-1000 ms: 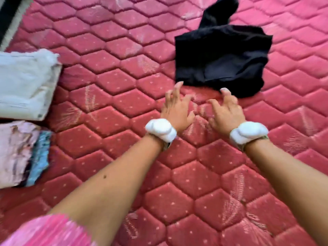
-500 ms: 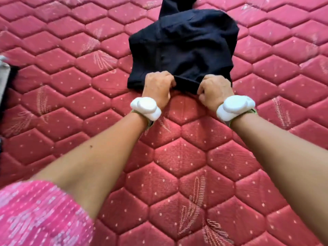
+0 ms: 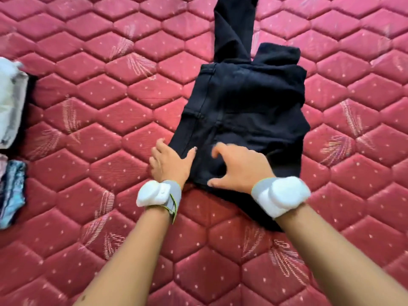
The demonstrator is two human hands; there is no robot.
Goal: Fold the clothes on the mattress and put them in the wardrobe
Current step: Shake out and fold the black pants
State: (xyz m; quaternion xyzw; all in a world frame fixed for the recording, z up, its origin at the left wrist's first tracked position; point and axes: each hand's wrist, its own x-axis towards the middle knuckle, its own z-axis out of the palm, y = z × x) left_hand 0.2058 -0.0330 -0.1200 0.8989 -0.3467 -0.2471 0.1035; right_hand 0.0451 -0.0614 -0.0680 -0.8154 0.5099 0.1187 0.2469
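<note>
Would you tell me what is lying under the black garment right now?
The black garment lies on the red quilted mattress. Both hands, left hand and right hand, rest at its near edge. Anything beneath the fabric is hidden.

Trousers [image 3: 242, 111] on mattress [image 3: 110, 120], centre-right

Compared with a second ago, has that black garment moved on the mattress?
Yes. The black garment has been pulled toward the person across the red mattress, one leg now stretched out; both hands, left and right, rest on its near edge.

A plain black garment [image 3: 247, 111] is seen on a red mattress [image 3: 110, 107] quilted in hexagons with pale dots. White and blue-patterned clothes [image 3: 11, 129] are seen far left.
</note>
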